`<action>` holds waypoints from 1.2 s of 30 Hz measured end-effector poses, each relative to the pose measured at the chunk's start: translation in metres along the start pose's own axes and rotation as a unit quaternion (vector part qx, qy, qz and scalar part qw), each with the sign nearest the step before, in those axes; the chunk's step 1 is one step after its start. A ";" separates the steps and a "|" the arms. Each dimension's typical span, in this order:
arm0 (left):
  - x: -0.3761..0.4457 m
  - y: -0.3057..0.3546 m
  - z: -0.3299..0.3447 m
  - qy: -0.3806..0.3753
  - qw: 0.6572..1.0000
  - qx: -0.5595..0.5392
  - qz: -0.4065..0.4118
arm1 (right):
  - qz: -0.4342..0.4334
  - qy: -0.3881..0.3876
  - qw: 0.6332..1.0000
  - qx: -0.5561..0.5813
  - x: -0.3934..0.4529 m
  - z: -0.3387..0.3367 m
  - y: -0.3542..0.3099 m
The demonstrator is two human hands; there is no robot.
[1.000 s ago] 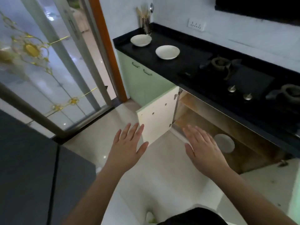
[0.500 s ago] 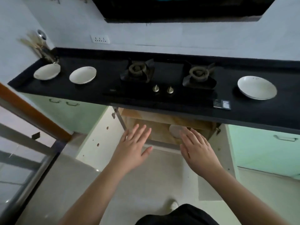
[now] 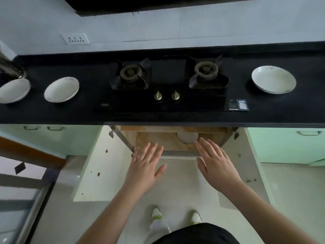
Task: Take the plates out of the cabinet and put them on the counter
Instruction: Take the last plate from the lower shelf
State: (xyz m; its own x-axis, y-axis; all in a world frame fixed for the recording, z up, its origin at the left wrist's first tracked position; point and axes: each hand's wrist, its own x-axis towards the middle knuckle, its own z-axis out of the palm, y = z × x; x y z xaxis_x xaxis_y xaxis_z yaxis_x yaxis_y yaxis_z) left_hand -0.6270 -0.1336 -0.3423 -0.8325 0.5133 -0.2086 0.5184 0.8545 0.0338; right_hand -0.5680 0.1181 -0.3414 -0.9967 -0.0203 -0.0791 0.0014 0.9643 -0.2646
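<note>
Left hand [image 3: 143, 170] and right hand [image 3: 217, 162] both flat, fingers spread, holding nothing, palms down in front of the open cabinet [image 3: 158, 140] under the counter [image 3: 52, 113]. One plate [image 3: 187, 137] on the cabinet floor near its front edge, just beyond the right fingertips. Three plates on the counter: far left edge [image 3: 13, 90], left of the stove [image 3: 61, 89], right end [image 3: 273, 79].

Both my arms come up from the bottom edge, reaching toward 12 o'clock. My left hand [image 3: 143, 170] is palm-down, fingers straight and together, thumb poking out toward 3 o'clock. My right hand [image 3: 216, 163] mirrors it, flat, fingers angled toward 11 o'clock, thumb toward 9. Neither's holding anything, and they're near each other but not touching.
</note>
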 end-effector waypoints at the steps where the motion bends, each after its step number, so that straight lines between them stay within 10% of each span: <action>1: 0.005 -0.008 0.001 0.006 1.000 -0.005 0.009 | 0.008 0.001 1.000 -0.002 0.005 0.003 -0.005; 12: 0.068 -0.067 0.021 -0.021 0.994 -0.022 0.101 | 0.103 0.018 0.994 0.011 0.047 0.034 -0.047; 36: 0.208 -0.014 0.219 -0.052 0.993 -0.015 0.106 | 0.091 -0.057 0.994 0.013 0.144 0.215 0.085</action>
State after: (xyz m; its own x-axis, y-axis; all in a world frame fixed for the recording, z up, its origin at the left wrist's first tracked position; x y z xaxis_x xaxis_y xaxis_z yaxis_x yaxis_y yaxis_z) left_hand -0.7648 -0.0560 -0.5998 -0.6797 0.6722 -0.2936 0.6726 0.7309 0.1161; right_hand -0.6938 0.1404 -0.5822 -0.9639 0.1221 -0.2367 0.1839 0.9480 -0.2599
